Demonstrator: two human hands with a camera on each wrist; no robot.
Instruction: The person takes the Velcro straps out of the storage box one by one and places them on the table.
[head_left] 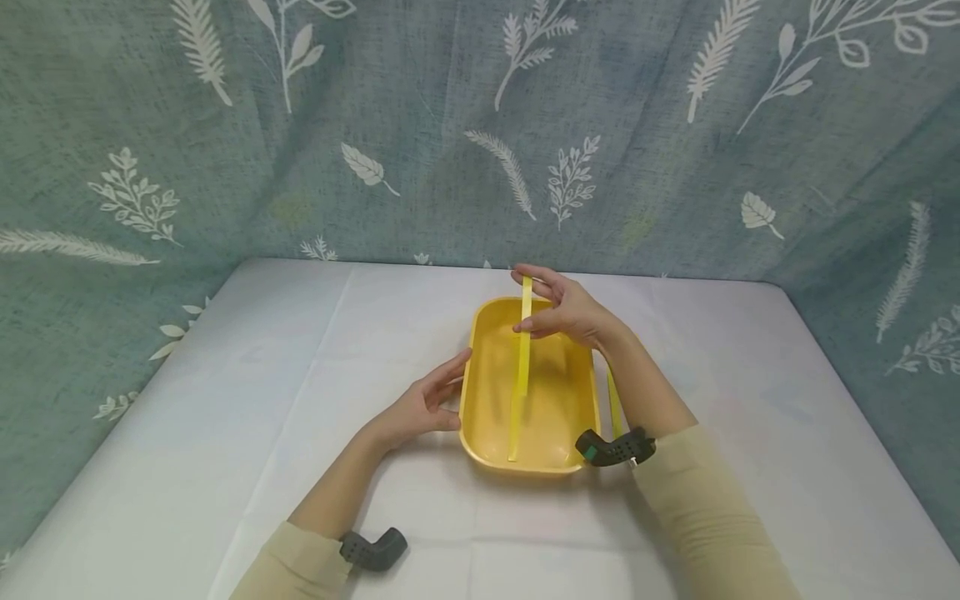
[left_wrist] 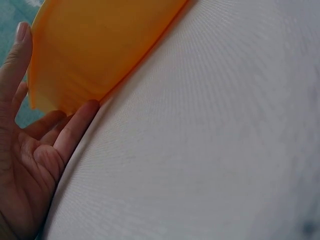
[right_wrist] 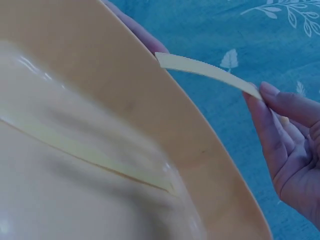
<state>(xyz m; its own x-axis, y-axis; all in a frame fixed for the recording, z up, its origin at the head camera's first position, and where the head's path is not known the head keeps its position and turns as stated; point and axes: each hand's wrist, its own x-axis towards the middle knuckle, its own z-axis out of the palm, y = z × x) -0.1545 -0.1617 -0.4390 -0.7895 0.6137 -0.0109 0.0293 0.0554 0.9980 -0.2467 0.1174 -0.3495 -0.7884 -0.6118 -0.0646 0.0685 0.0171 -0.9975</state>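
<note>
Yellow strip (head_left: 524, 360), thin, bowed, pinched in right hand (head_left: 567, 310); glossy round-cornered tray (head_left: 562, 408).

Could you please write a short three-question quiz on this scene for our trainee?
1. True or false: the left hand touches the yellow tray.
2. The right hand pinches: A) the tray's rim; B) a yellow strip; C) a spoon.
3. Fill in: a second strip lies ___ the tray, and a third strip beside it, on the right.

Key: 1. True. 2. B, the yellow strip. 3. Inside.
</note>
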